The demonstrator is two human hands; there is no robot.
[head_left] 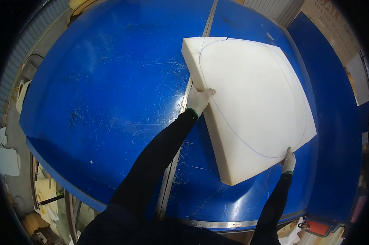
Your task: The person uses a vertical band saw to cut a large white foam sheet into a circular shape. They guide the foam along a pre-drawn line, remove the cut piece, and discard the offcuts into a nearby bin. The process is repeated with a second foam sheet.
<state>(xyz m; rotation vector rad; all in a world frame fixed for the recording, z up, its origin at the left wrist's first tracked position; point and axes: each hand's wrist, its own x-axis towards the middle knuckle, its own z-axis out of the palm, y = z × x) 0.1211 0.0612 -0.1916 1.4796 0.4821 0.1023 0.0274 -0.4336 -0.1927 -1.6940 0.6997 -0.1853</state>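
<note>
A thick white foam block (254,98) lies on the blue table, turned at an angle over the right half. A rounded blue outline is drawn on its top face, and a small notch shows in its far edge. My left hand (199,100), in a white glove with a green cuff, grips the block's left edge with the thumb on top. At the near right edge my right hand (289,161), gloved alike, pinches the foam with the thumb on top; its other fingers are mostly hidden. A thin upright line, perhaps a wire, shows at the block's far left corner.
The blue tabletop (123,81) is scratched. A metal strip (171,179) crosses it from near to far, running under the block. A metal rule edge (221,224) lines the near side. A blue panel (335,134) stands at the right, beside a brown printed board (329,32).
</note>
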